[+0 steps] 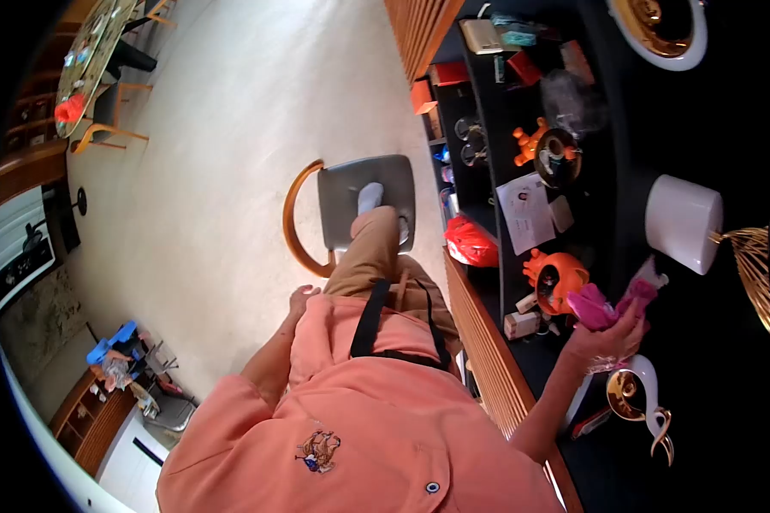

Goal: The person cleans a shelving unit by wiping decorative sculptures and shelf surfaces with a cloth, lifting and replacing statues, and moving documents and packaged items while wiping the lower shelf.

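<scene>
My right hand (606,344) is closed on a pink cloth (595,309), held over the dark top of the cabinet. Close to the cloth are an orange bear-shaped bowl (561,282) and a white ornament with gold parts (629,389). My left hand (303,299) hangs by my hip at the hem of my shirt, its fingers loosely bent and nothing visible in it. A sock-covered foot (370,198) of mine rests on the grey seat of a chair (340,184).
A white vase (683,224) with gold stems stands on the cabinet, near a printed sheet (524,214), a small orange bear figure (530,142) and a round dish (559,158). A red bag (470,242) sits at a lower shelf. Pale floor (222,171) lies left of the chair.
</scene>
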A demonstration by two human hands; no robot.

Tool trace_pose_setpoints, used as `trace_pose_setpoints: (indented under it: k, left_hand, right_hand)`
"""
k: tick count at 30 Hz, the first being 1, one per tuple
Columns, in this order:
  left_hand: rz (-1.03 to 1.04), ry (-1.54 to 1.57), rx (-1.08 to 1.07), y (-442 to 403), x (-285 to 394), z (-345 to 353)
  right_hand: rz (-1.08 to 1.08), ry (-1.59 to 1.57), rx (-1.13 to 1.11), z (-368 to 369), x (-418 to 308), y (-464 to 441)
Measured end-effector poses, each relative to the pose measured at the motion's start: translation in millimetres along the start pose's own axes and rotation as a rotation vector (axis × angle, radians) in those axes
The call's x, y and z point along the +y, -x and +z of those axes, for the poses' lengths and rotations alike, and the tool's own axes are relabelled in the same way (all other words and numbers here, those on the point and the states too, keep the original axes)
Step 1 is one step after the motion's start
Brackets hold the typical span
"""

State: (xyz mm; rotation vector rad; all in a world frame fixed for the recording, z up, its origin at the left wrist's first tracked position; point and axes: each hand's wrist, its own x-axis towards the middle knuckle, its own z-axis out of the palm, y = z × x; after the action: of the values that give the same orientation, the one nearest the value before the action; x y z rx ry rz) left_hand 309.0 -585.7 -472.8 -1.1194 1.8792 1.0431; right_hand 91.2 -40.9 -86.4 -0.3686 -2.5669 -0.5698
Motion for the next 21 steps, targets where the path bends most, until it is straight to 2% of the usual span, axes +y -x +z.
trace_pose_setpoints:
  k: [1, 3, 5, 6, 8, 9, 10, 13, 15, 16, 21]
  left_hand:
    - [-0.007, 0.054, -0.016, 3, -20, 5]
    - [0.011, -0.161, -0.049, 19, 0, -18]
    - [-0.034, -0.284, 0.035, -19, -11, -33]
    - [0.041, -0.328, 0.095, -34, -5, -49]
    - [0.145, -0.387, 0.2, -56, 33, -82]
    - [0.106, -0.405, 0.167, -76, 55, -100]
    - [0.134, -0.418, 0.185, -67, 104, -117]
    - [0.439, -0.307, 0.368, -123, 147, -146]
    - [0.469, -0.118, 0.341, -136, 180, -150]
    - [0.432, -0.143, 0.346, -119, 203, -145]
    - [0.293, -0.586, 0.24, -148, 140, -102]
  right_hand:
    - [-0.011, -0.019, 0.012, 2, 2, 1]
    - [-0.011, -0.029, 0.009, 2, 0, 0]
    - [0.038, 0.046, -0.062, -1, 1, 0]
    - [0.032, 0.055, -0.062, -1, 1, 1]
    - [0.014, 0.058, -0.037, 2, 3, 1]
    - [0.042, 0.11, -0.069, 2, 6, 2]
    - [0.035, 0.132, -0.079, -1, 3, 1]
    - [0.003, 0.161, -0.077, -3, 1, 0]
    - [-0.028, 0.153, -0.071, -3, 5, 2]
    - [-0.032, 0.165, -0.07, -3, 7, 2]
    - [-0.029, 0.22, -0.075, -2, 9, 7]
